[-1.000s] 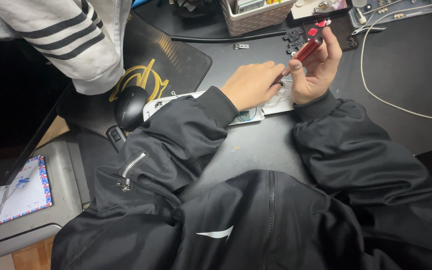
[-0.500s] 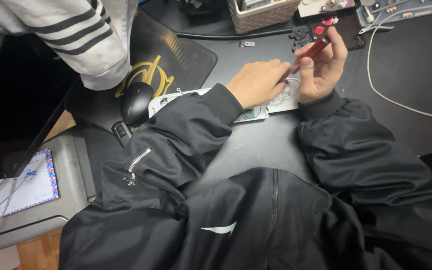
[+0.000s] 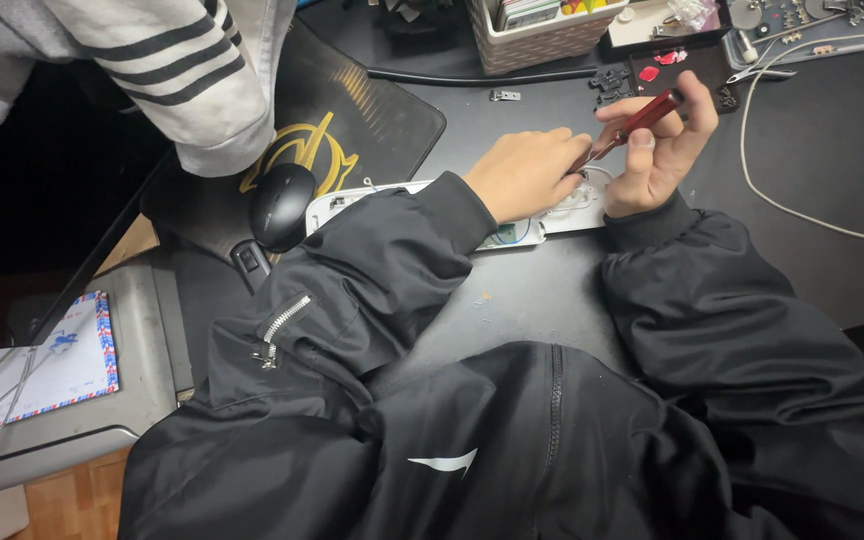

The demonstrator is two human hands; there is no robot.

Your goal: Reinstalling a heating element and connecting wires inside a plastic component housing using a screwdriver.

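While the right hand (image 3: 657, 150) pinches a red-handled screwdriver (image 3: 632, 125) between thumb and fingertips, its tip slants down toward the white device (image 3: 552, 215) lying flat on the desk (image 3: 552, 300). The left hand (image 3: 524, 172) rests curled, palm down, on the device's upper face, steadying it; whether it grips anything beneath cannot be told. Most of the device is hidden under both hands and the black sleeves. Judged from the tool's angle, work on a fastener appears to be in hand; no removed cover is visible beside the device, so the opening seems unfinished. Small dark parts (image 3: 612, 80) lie just beyond the right hand. A black mouse (image 3: 280, 205) sits on a dark mat (image 3: 372, 120) to the left. A woven basket (image 3: 542, 35) stands further back, a white cable (image 3: 802, 210) trails right, and another person's striped sleeve (image 3: 192, 80) hangs at upper left.
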